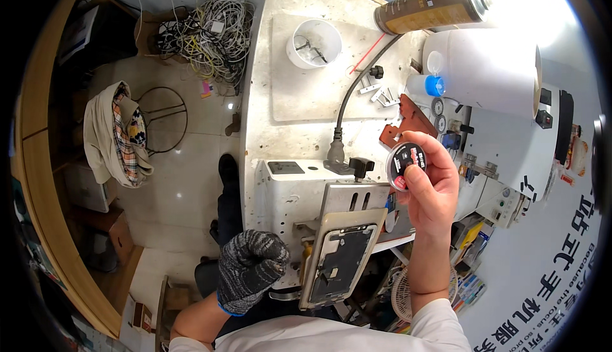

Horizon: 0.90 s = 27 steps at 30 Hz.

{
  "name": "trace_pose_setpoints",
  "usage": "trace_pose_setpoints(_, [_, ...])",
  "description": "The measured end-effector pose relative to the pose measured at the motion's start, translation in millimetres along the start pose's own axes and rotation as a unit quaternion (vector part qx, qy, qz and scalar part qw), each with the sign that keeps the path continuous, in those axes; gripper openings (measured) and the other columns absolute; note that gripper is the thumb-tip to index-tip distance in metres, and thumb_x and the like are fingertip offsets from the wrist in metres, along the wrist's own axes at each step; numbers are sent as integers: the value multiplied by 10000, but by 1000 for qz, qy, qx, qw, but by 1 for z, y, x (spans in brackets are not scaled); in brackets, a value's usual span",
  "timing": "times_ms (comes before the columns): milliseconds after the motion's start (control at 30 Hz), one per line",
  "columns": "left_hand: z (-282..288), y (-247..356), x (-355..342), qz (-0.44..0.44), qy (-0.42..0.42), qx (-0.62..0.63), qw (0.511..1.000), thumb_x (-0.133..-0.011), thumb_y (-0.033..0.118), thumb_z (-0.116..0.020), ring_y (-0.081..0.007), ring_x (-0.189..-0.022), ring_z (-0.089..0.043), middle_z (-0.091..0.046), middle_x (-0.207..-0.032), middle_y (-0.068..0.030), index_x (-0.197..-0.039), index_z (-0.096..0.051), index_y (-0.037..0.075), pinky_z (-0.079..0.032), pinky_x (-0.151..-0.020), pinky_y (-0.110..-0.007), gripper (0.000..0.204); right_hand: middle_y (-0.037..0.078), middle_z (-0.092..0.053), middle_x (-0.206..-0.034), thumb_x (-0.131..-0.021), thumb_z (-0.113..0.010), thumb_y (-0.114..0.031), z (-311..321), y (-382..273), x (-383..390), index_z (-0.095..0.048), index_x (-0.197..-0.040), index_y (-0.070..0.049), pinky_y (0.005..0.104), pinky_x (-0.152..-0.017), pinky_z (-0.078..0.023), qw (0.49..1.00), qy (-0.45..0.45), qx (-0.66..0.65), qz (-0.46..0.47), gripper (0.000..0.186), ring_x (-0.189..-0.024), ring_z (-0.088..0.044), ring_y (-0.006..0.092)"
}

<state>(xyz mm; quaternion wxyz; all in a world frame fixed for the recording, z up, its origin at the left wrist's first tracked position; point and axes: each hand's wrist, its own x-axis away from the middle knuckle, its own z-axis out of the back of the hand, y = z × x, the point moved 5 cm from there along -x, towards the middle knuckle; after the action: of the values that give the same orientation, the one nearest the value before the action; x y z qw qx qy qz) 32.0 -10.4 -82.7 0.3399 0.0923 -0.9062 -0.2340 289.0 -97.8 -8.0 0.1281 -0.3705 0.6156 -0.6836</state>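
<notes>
Bare, my right hand (pixel 432 183) pinches a small round spool (pixel 407 166) with a dark, printed label between thumb and fingers. My left hand (pixel 252 270), in a dark grey knitted glove, is curled into a fist; whatever its fingers may hold is hidden. Between the two hands, a phone screen panel (pixel 338 268) with a dark back lies on a tilted metal plate (pixel 326 215). That plate is fixed to a white box-shaped machine (pixel 280 194) with a black knob (pixel 361 167) near its top. The spool is above and to the right of the plate.
On the white workbench (pixel 261 97) are a white tub (pixel 314 45), a spray can (pixel 430 6), a blue-capped bottle (pixel 426 85) and a reddish-brown bracket (pixel 411 121). A black power cord (pixel 344 107) plugs into the machine. Tangled cables (pixel 217 36) and a clothes-draped stool (pixel 118 135) stand leftward.
</notes>
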Motion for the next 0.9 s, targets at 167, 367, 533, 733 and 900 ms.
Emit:
trace_pose_setpoints(167, [0,1,3,-18,36,-30,999,-755,-17,-678,-140,-808,-608,-643,-891,-81,-896,-600,17,-501,-735,-269,165,86,-605,-943,-852,-614,-46,-2,1,-4,-482,-1218,61,155,-475,-435,1000,3,18,5,404,-667,-572,64])
trace_pose_setpoints(367, [-2,2,5,1,46,-29,999,-757,-38,-671,-145,-798,-616,-643,-881,-84,-892,-596,17,-507,-732,-271,164,50,-614,-919,-841,-640,-53,-1,-1,-5,-507,-1206,39,157,-527,-483,1000,3,23,-5,399,-697,-573,41])
trace_pose_setpoints(533, [-3,2,5,-5,57,-11,998,-763,-53,-673,-143,-805,-625,-641,-887,-80,-894,-593,16,-521,-745,-281,168,50,-615,-909,-841,-640,-52,-2,0,-5,-510,-1203,41,158,-527,-485,1000,1,23,-3,396,-687,-573,40])
trace_pose_setpoints(733, [-2,1,5,-7,59,-31,998,-764,-51,-678,-136,-803,-624,-643,-883,-77,-903,-597,13,-520,-748,-280,172,54,-615,-900,-840,-637,-44,-1,1,-6,-510,-1200,42,163,-518,-477,1000,1,24,-6,391,-664,-569,42])
trace_pose_setpoints(900, [-3,4,4,-25,58,-57,996,-769,-29,-686,-130,-794,-621,-652,-875,-81,-899,-609,8,-518,-742,-275,156,56,-616,-895,-838,-638,-44,-1,2,-7,-512,-1197,40,164,-514,-473,999,16,28,8,390,-658,-569,45])
